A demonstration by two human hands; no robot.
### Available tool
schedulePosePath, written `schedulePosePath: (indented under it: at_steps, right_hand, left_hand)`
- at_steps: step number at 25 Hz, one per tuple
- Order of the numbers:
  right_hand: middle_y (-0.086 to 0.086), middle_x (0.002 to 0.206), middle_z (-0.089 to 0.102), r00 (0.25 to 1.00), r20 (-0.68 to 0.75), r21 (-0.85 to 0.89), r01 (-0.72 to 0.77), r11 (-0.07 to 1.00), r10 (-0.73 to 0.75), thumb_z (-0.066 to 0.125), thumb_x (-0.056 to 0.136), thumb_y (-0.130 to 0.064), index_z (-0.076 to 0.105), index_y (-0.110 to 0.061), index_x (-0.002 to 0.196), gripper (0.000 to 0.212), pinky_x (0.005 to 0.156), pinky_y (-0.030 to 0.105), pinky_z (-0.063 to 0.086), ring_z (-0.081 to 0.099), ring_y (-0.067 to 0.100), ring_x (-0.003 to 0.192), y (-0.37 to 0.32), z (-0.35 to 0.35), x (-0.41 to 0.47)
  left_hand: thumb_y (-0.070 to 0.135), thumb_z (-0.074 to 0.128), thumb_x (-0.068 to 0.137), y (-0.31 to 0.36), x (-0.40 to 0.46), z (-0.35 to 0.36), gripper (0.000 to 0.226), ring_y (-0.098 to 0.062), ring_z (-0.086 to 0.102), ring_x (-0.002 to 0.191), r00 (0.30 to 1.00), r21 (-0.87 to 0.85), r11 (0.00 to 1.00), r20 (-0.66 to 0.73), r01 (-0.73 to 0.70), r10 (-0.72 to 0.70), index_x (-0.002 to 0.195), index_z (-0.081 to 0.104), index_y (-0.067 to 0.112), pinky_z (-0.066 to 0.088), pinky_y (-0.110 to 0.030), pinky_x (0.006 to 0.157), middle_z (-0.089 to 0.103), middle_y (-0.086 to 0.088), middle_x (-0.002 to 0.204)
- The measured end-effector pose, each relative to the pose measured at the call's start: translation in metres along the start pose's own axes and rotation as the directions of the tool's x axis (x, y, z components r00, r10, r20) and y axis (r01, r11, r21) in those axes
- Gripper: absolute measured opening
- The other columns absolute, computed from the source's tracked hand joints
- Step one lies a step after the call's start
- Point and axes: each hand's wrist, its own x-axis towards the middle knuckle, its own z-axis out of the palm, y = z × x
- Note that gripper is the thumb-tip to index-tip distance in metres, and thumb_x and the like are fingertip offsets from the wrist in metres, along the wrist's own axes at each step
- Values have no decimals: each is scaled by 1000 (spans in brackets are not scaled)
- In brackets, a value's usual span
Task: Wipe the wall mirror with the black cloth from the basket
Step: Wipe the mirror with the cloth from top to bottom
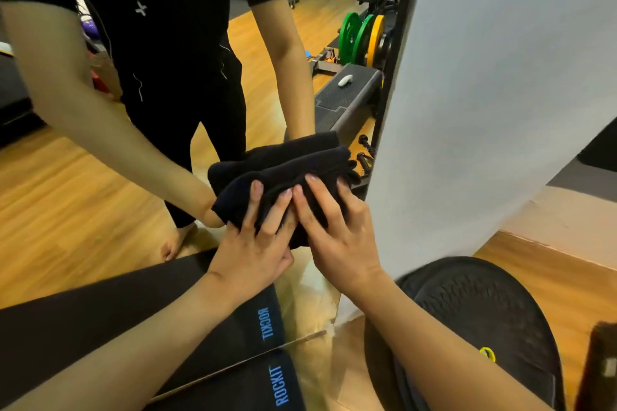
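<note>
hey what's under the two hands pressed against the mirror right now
A folded black cloth lies under both hands, the left hand and right hand, fingers spread flat on it. It is held against the mirror. The glass directly behind the cloth is covered.

cloth [283, 173]: black; mat [233, 380]: black, blue "ROCKIT" lettering; floor [66, 203]: honey-brown wood grain; wall [500, 77]: white; disc [484, 304]: black, ribbed; reflected weight plates [362, 38]: green, yellow
</note>
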Motion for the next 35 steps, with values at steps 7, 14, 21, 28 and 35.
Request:
schedulePosePath:
  at_steps: [7, 14, 21, 28, 35]
  right_hand:
    - [8, 160, 33, 999, 21, -36, -44, 998, 45, 69, 98, -19, 40, -19, 153, 61, 102, 46, 50, 34, 37, 143, 58, -1, -21]
    - [8, 157, 34, 986, 26, 117, -167, 979, 165, 58, 103, -21, 42, -19, 148, 48, 113, 48, 43, 34, 42, 140, 56, 15, -41]
    - [8, 162, 31, 986, 77, 104, -154, 983, 146, 51, 101, -29, 36, -22, 155, 56, 108, 53, 46, 41, 45, 138, 55, 32, -75]
    - [6, 167, 27, 977, 22, 86, -211, 974, 210, 64, 91, -26, 33, -21, 159, 74, 111, 51, 47, 35, 42, 144, 46, 47, -90]
    - [4, 169, 15, 956, 66, 62, -289, 955, 285, 59, 85, -20, 25, -22, 161, 83, 114, 60, 43, 24, 41, 146, 24, 57, -114]
  left_hand:
    - [33, 59, 87, 47, 39, 23, 70, -44, -8, 155, 1000, -23, 1000, -3, -12, 12, 151, 45, 9, 52, -63, 96, 1, -12, 159]
    - [35, 61, 83, 59, 25, 52, 71, -42, 10, 150, 995, 46, 996, -67, -70, 73, 149, 47, 11, 47, -59, 102, 14, -13, 157]
    - [38, 58, 79, 68, 2, 77, 77, -41, 0, 156, 990, 103, 990, -95, -94, 104, 147, 44, 5, 40, -63, 104, 19, -18, 160]
    - [43, 56, 74, 72, -3, 83, 87, -45, 3, 156, 988, 70, 989, -79, -131, 136, 149, 47, 0, 22, -63, 115, 23, -22, 165]
    - [42, 58, 78, 60, -25, 77, 98, -46, -6, 156, 972, 118, 965, 34, -235, 233, 158, 23, -2, 1, -62, 124, 11, -23, 168]
